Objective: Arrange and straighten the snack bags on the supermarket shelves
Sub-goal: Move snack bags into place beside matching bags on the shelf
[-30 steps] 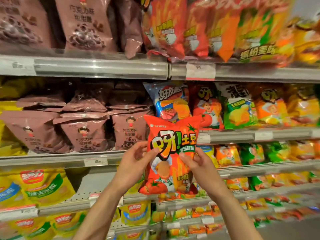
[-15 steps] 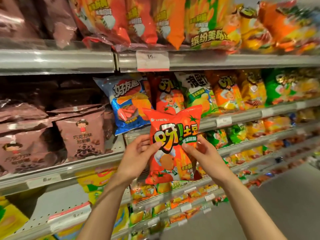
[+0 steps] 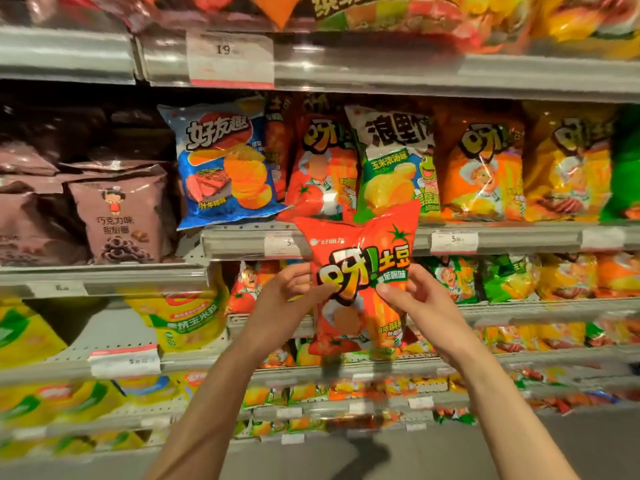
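- Left hand (image 3: 289, 296) pinches the left edge of a red snack bag (image 3: 360, 271), thumb on the front, fingers curled behind it.
- Right hand (image 3: 420, 299) does the same on the right edge, thumb pressing the front.
- The bag is upright in mid-air in front of the shelf rail (image 3: 519, 239), its top corners overlapping the row above. It reads "呀!土豆" in big yellow letters, with a small tomato drawing top right.
- Right behind its top sits a matching red bag (image 3: 322, 168).
- Left of that, a blue bag (image 3: 225, 164) marked "好友趣", tilted.
- Right of it, a green-and-white bag (image 3: 394, 161), "玉米浓汤味" readable.
- Further left, a brown bag (image 3: 119, 216) says "巧克力味".
- Price tag (image 3: 230, 58) up top shows "19".
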